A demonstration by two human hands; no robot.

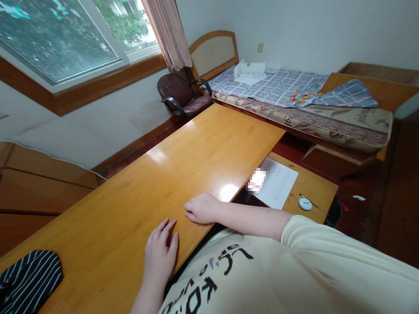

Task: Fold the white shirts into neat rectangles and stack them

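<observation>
My left hand (160, 246) rests on the glossy wooden desk (131, 187) near its front edge, its fingers stretched out and slightly apart, holding nothing. Just beyond it, my right hand (201, 208) lies on the same desktop with the fingers curled in. Its palm side faces down, so whatever may be inside the closed fingers is hidden. The two hands do not touch. At the desk's near left end lies a black cloth item with white stripes (32, 279), well apart from my left hand.
On a lower wooden surface (314, 189) to the right are a printed sheet (278, 185), a white round object (305, 203) and a thin dark stick (310, 200). A brown armchair (180, 93) and a bed (294, 117) with a plaid cover stand beyond the desk.
</observation>
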